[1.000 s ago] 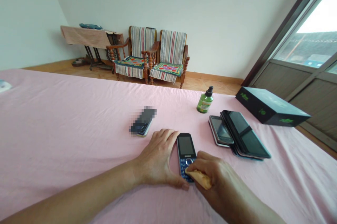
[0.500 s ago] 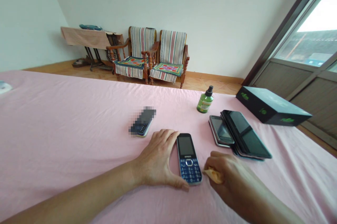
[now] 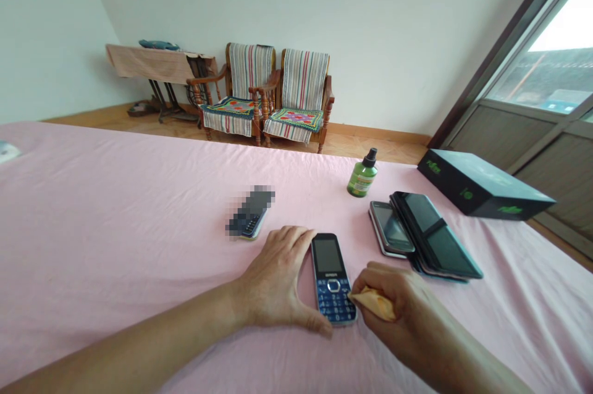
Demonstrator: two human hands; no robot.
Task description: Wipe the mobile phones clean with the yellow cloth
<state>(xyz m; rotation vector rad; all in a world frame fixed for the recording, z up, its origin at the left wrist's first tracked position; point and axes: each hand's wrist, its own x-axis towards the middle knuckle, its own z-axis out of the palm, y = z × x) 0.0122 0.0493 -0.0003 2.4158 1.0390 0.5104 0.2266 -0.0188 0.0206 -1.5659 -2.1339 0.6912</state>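
Note:
A blue and black keypad phone (image 3: 328, 264) lies face up on the pink bedsheet (image 3: 152, 196). My left hand (image 3: 280, 283) holds it from the left side, fingertips at its top corner and thumb at its bottom end. In my right hand (image 3: 393, 295) is a bunched yellow cloth (image 3: 377, 303), pinched so that a pointed tip sticks out. That tip touches the right side of the phone's number keys. Some of the right fingers are hidden behind the fist.
Beyond my left hand lies another keypad phone (image 3: 252, 213), partly pixelated. A green spray bottle (image 3: 361, 178) stands upright. At right are a touchscreen phone (image 3: 389, 227), stacked dark tablets (image 3: 438, 236) and a black box (image 3: 482, 187). Two wooden chairs (image 3: 296, 97) stand by the wall.
My right hand has moved slightly left, bringing the cloth tip from beside the phone onto its keys. The left hand and the phone stay nearly in place.

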